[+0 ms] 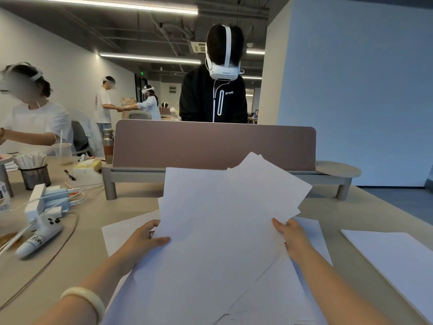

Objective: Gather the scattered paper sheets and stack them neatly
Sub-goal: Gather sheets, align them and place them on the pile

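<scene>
A loose bunch of white paper sheets is lifted off the beige desk in front of me, fanned and uneven at the top. My left hand grips its left edge, thumb on top. My right hand holds the right edge, fingers curled behind the sheets. More white sheets lie flat on the desk underneath, sticking out on both sides. A separate neat white stack lies at the right, apart from my hands.
A brown divider panel on a grey shelf stands behind the papers, with a person in black beyond it. At the left are a white controller, chargers and cables, a mesh pen cup and a bottle.
</scene>
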A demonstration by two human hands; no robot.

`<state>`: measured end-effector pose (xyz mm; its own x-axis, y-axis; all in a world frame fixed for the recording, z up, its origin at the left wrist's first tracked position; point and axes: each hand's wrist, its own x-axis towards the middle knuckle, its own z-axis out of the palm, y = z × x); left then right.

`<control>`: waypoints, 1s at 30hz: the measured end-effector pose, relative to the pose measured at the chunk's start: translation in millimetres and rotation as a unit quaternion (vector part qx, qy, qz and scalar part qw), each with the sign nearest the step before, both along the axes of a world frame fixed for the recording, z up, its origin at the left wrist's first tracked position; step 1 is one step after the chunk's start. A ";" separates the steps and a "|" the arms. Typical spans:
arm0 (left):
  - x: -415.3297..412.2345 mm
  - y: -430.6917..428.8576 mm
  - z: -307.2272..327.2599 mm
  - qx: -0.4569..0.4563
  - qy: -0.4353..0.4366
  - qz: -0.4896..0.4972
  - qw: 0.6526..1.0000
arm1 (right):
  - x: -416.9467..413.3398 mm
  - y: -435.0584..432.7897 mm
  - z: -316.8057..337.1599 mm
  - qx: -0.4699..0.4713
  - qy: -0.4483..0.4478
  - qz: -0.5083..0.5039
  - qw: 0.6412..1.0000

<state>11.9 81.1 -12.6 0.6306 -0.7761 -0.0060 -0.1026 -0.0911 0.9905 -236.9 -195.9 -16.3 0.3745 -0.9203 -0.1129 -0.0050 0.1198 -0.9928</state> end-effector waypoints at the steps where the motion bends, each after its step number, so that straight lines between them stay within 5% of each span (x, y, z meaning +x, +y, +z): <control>1: 0.2 0.7 -0.1 -0.004 0.004 0.015 1.000 | -1.6 1.0 1.1 0.013 -0.009 0.009 1.000; 8: 10.0 1.8 -8.7 -0.060 0.086 0.101 0.989 | -12.7 13.8 3.3 0.058 -0.032 0.144 0.987; 12: -5.8 -5.7 -12.4 -0.027 0.080 0.048 0.995 | -15.4 20.9 -3.9 0.064 0.003 0.209 0.976; 15: -12.0 -9.4 -16.8 0.032 0.045 -0.034 0.998 | -15.2 28.6 -9.2 0.062 0.042 0.233 0.970; 19: -4.8 -20.7 -20.6 0.111 -0.037 0.087 0.989 | -15.9 32.0 -12.8 0.043 0.058 0.211 0.975; 25: -10.5 -30.6 -9.3 0.273 -0.310 0.126 0.902 | -24.9 26.0 -17.7 0.065 -0.006 0.197 0.978; 30: -13.0 -47.7 -0.4 0.240 -0.247 0.047 0.938 | -25.3 23.0 -17.3 0.067 -0.023 0.198 0.978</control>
<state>-1.1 33.4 -13.0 0.7141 -0.6994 -0.0295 -0.5075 -0.5463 0.6663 -262.1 -172.9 -33.7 0.7055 -0.6808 -0.1967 -0.0321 0.2467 -0.9686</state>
